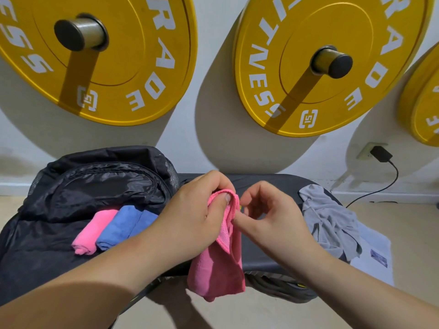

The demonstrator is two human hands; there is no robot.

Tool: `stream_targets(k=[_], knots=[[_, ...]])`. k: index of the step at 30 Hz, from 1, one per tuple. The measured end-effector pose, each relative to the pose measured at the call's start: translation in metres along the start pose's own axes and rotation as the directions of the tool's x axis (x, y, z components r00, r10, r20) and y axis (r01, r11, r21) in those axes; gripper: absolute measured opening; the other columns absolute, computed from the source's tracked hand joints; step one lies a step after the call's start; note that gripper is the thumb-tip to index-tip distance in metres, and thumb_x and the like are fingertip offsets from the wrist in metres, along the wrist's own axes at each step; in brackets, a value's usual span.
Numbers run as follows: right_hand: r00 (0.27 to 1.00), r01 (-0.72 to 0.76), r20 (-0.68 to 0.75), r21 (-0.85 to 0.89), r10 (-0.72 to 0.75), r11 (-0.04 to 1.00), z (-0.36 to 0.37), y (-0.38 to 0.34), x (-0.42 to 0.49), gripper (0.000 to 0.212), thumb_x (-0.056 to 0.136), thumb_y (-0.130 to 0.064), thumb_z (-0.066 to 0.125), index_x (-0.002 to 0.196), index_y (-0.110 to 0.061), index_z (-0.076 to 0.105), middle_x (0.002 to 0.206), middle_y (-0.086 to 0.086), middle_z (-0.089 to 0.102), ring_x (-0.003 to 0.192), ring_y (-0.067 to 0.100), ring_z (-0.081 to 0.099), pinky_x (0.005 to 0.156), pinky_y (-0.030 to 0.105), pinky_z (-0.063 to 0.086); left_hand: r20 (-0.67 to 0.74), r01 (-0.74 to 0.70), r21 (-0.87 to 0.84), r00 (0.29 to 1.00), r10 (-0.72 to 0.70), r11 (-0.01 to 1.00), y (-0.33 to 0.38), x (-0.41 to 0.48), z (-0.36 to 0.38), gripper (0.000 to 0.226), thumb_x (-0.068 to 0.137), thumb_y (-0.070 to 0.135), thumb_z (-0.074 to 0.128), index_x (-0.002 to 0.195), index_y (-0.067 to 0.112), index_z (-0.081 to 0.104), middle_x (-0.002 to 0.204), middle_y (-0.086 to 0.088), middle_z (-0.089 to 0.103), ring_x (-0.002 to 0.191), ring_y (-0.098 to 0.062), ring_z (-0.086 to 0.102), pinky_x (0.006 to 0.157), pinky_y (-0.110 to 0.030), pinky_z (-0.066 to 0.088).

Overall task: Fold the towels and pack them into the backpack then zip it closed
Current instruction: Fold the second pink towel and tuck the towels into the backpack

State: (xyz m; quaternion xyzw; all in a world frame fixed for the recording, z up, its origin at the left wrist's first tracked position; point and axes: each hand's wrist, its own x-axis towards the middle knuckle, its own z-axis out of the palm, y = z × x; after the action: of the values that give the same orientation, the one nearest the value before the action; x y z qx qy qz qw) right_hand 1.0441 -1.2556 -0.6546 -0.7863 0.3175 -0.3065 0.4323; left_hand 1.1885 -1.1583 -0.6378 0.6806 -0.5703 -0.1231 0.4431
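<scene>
Pink towel (217, 269) hangs lengthwise down; left hand (197, 210) pinches its top.

so we've got a dark padded table (259, 260) here, with the black backpack (95, 186) flopped across its left end and a crumpled grey towel (330, 222) on the right end, partly over a white cloth (375, 245) at that edge

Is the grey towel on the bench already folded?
No, the grey towel lies crumpled and spread loosely on the right end of the bench.
</scene>
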Motion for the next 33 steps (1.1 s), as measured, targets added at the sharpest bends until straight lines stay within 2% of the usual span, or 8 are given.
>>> stream_targets(k=[4,8,10,15,19,24,29,33], knots=[[0.998,0.013,0.063,-0.129,-0.005,0.992,0.0,0.007,0.001,0.011,0.087,-0.019,0.072,0.078,-0.022,0.068,0.074,-0.008,0.071,0.072,0.007,0.066,0.064,0.02,0.05,-0.022,0.01,-0.009,1.0,-0.01,1.0,0.001,0.0,-0.001,0.016,0.097,0.01,0.056,0.094,0.024,0.062,0.086,0.011,0.066,0.087,-0.005,0.06,0.073,-0.013,0.042],[0.996,-0.032,0.076,-0.289,0.056,0.957,0.0,0.026,0.004,0.01,0.085,-0.023,0.057,0.075,-0.022,0.059,0.065,-0.006,0.062,0.061,0.013,0.056,0.063,0.042,0.053,-0.059,0.004,0.036,0.998,-0.002,0.999,-0.001,0.002,-0.002,0.015,0.097,0.012,0.055,0.093,0.025,0.061,0.086,0.012,0.064,0.087,-0.005,0.059,0.073,-0.012,0.041],[0.993,-0.055,0.078,-0.35,0.087,0.935,0.0,0.033,0.005,0.012,0.082,-0.022,0.052,0.071,-0.019,0.047,0.059,-0.005,0.053,0.055,0.015,0.044,0.058,0.046,0.047,-0.109,0.012,0.085,0.994,-0.002,0.996,-0.006,0.006,-0.005,0.014,0.097,0.012,0.054,0.093,0.023,0.061,0.088,0.01,0.064,0.087,-0.007,0.059,0.078,-0.021,0.043],[0.997,-0.066,0.018,-0.343,0.076,0.937,-0.004,0.039,0.01,0.021,0.084,-0.011,0.052,0.093,-0.03,0.053,0.081,-0.012,0.061,0.063,0.005,0.054,0.064,0.029,0.046,-0.248,0.186,0.161,0.958,-0.142,0.969,-0.026,0.017,-0.024,0.01,0.097,0.01,0.054,0.092,0.017,0.06,0.087,0.002,0.064,0.087,-0.02,0.058,0.077,-0.032,0.04],[0.99,-0.134,0.005,-0.221,0.138,0.966,-0.01,0.037,0.014,0.027,0.086,0.001,0.052,0.088,-0.025,0.06,0.07,0.006,0.066,0.057,0.022,0.068,0.06,0.044,0.059,-0.278,0.301,0.141,0.926,-0.254,0.943,-0.04,0.017,-0.036,0.01,0.098,0.012,0.053,0.094,0.017,0.061,0.091,0.002,0.066,0.09,-0.021,0.059,0.08,-0.035,0.044],[0.969,-0.181,0.148,-0.11,0.196,0.977,-0.004,0.039,0.006,0.023,0.093,0.0,0.052,0.091,-0.018,0.067,0.078,0.01,0.07,0.058,0.025,0.073,0.061,0.051,0.06,-0.119,0.24,0.066,0.966,-0.231,0.968,-0.029,0.012,-0.029,0.017,0.097,0.01,0.055,0.09,0.022,0.065,0.087,0.011,0.068,0.088,0.006,0.058,0.07,-0.005,0.037],[0.927,-0.167,0.342,0.005,0.155,0.986,0.014,0.03,0.002,0.01,0.094,-0.011,0.066,0.087,-0.014,0.073,0.079,0.009,0.073,0.071,0.019,0.071,0.072,0.045,0.063,0.001,0.227,-0.094,0.974,-0.228,0.969,-0.016,0.01,-0.019,0.018,0.098,0.013,0.056,0.089,0.024,0.067,0.084,0.009,0.071,0.084,-0.006,0.064,0.082,-0.027,0.048],[0.913,-0.105,0.396,0.006,0.095,0.994,0.026,0.032,0.003,0.01,0.088,-0.01,0.069,0.093,-0.018,0.073,0.088,-0.006,0.076,0.08,0.005,0.069,0.08,0.026,0.057,0.031,0.19,-0.211,0.982,-0.188,0.959,-0.011,0.01,-0.018,0.013,0.094,0.025,0.054,0.091,0.028,0.066,0.083,0.011,0.07,0.08,-0.007,0.063,0.08,-0.031,0.048]])
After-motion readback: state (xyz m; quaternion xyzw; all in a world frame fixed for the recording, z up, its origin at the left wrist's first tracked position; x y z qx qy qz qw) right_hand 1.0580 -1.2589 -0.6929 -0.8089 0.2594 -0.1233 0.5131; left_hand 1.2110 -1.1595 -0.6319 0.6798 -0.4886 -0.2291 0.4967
